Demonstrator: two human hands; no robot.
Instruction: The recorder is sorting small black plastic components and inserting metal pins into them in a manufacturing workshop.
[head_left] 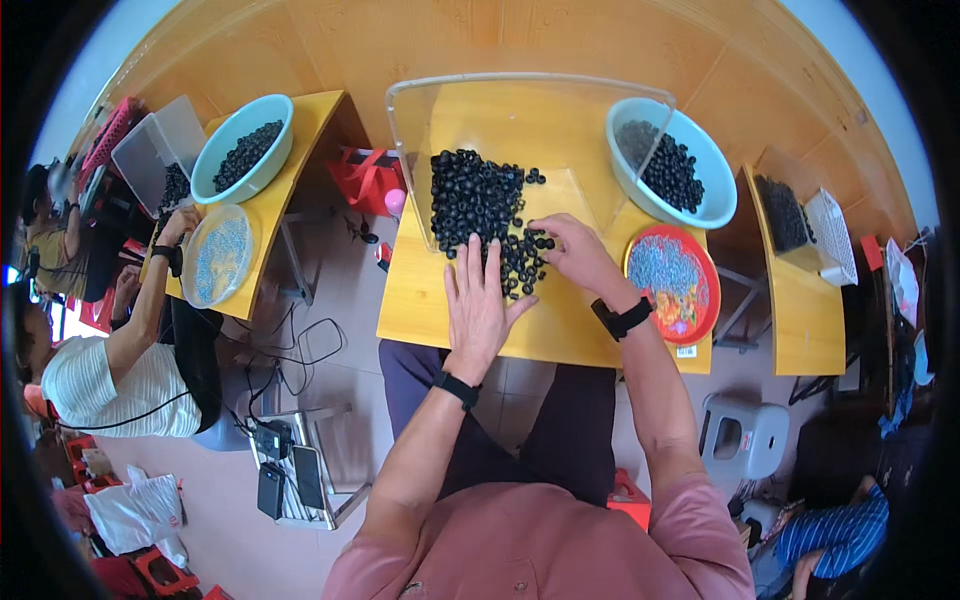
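Small black round parts (pixel 470 185), some with a hole in the middle, lie heaped inside a clear plastic tray (pixel 580 195) on the yellow table. Several more spill over its near edge. My left hand (pixel 475 310) lies palm down with fingers stretched out, its fingertips touching the near side of the heap. Just right of it, my right hand (pixel 578 250) has its fingers bent, with thumb and forefinger closed around a small black round part at the edge of the spilled ones.
A light-blue basin (pixel 722 200) of black parts and a red tray (pixel 708 300) of small pale-blue pieces stand at the right. A person (pixel 120 380) works at a neighbouring table on the left. Below it, a metal stool (pixel 325 505) carries phones and cables.
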